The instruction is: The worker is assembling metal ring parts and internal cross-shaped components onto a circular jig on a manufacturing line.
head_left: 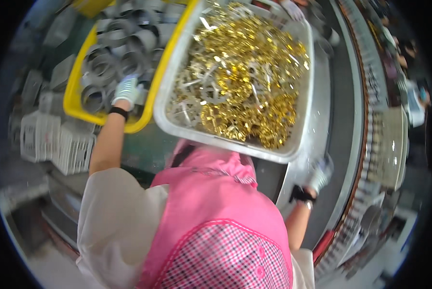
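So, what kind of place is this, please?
Probably a factory assembly or sorting station. A white bin is heaped with small gold and silver metal parts, a yellow bin holds grey rings, where the gloved left hand reaches, and a long line runs alongside.

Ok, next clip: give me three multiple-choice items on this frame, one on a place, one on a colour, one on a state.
1. Where is the left hand?
A. in the yellow bin
B. in the white tub
C. on the apron

2. What colour are most of the small parts in the white tub?
A. blue
B. gold
C. red

3. How are the hands dressed?
A. bare
B. in black mittens
C. in light gloves

Answers: 1 A, the hand sits among the grey rings in that bin. 2 B, the heap shines gold mixed with silver. 3 C, the left hand and the right hand wear pale gloves with dark wristbands.
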The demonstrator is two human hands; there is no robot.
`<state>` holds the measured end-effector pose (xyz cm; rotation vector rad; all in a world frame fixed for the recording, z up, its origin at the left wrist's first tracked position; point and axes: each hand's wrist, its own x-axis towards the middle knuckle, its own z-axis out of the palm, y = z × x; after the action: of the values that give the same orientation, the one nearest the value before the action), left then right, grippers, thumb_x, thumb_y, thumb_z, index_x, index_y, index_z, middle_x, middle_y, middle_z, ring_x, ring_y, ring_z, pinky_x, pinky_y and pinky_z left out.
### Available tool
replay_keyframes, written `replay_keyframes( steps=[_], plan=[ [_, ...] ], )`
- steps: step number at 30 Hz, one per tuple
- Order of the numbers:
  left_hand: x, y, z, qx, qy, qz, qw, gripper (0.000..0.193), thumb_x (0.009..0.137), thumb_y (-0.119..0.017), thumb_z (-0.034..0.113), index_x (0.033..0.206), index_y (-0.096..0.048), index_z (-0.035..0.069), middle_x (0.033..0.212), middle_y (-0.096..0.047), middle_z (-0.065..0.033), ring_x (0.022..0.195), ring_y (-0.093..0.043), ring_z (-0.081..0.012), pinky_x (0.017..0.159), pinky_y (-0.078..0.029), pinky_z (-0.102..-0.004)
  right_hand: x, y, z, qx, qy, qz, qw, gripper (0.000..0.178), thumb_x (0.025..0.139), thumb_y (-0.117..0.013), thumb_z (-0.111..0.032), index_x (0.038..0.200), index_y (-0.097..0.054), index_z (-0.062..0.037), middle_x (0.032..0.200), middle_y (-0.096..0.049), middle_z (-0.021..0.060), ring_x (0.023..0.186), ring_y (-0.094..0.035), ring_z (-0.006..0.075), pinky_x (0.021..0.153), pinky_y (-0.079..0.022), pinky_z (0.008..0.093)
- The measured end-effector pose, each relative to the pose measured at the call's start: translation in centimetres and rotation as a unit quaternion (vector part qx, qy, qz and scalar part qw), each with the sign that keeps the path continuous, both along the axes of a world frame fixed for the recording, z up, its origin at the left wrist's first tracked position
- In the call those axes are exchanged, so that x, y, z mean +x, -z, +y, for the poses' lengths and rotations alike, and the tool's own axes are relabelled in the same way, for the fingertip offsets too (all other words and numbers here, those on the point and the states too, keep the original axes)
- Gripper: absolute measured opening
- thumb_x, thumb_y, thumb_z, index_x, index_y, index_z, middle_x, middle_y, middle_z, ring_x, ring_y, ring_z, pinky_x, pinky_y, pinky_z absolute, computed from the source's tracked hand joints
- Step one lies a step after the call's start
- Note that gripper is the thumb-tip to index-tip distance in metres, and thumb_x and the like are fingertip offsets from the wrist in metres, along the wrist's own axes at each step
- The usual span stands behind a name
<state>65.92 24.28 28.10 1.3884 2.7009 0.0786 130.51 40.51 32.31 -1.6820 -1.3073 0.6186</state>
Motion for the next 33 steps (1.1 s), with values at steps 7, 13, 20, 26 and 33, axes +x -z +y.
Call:
replay_keyframes(
  steps=[7,13,20,26,33],
  plan=[
    [-8.9,4.8,2.9,-0.178,0.054,0.120,0.975,0.042,0.076,-0.071,0.033,0.111,-0.062,0.011,0.113,-0.064,-0.0126,0.111,-0.058,-0.0261,0.102,-0.037,-0.0412,-22.1,4.5,1.4,0.022,-0.320,-0.315,0.893,0.046,0.080,-0.070,-0.017,0.122,-0.055,-0.0068,0.121,-0.057,0.0172,0.108,-0.056,0.0380,0.092,-0.046,0.0443],
    [-9.6,3.4,3.5,-0.289,0.110,0.141,0.940,0.027,0.088,-0.051,0.014,0.111,-0.066,0.014,0.113,-0.066,-0.0092,0.108,-0.060,-0.0215,0.110,-0.031,-0.0436,-27.7,4.1,6.8,-0.022,-0.278,-0.550,0.787,0.027,0.082,-0.065,-0.035,0.096,-0.067,-0.0114,0.098,-0.067,0.0084,0.097,-0.058,0.0285,0.079,-0.045,0.0430],
    [-9.3,0.0,-0.3,0.022,0.126,0.136,0.982,0.024,0.083,-0.062,0.024,0.102,-0.069,0.010,0.099,-0.068,-0.0103,0.092,-0.063,-0.0268,0.105,-0.035,-0.0436,-31.8,4.0,6.9,-0.046,-0.267,-0.493,0.827,0.033,0.074,-0.068,-0.021,0.104,-0.063,-0.0096,0.106,-0.062,0.0135,0.102,-0.057,0.0318,0.088,-0.045,0.0448],
    [-3.6,-4.7,-4.4,0.371,-0.086,-0.371,0.847,0.030,0.092,-0.060,0.024,0.108,-0.063,-0.001,0.098,-0.067,-0.0081,0.086,-0.059,-0.0171,0.081,-0.047,-0.0310,-37.4,2.9,3.1,0.104,-0.440,-0.385,0.805,0.044,0.076,-0.070,-0.031,0.113,-0.062,-0.0077,0.111,-0.060,0.0149,0.103,-0.057,0.0335,0.090,-0.045,0.0461],
    [6.2,-11.1,-1.5,0.364,-0.076,-0.538,0.757,0.033,0.094,-0.059,0.027,0.113,-0.061,0.001,0.098,-0.063,-0.0009,0.088,-0.053,-0.0083,0.079,-0.043,-0.0242,-34.9,6.4,4.9,0.013,-0.422,-0.217,0.880,0.037,0.079,-0.067,-0.037,0.102,-0.070,-0.0089,0.116,-0.060,0.0152,0.104,-0.057,0.0333,0.093,-0.045,0.0432]
  ],
)
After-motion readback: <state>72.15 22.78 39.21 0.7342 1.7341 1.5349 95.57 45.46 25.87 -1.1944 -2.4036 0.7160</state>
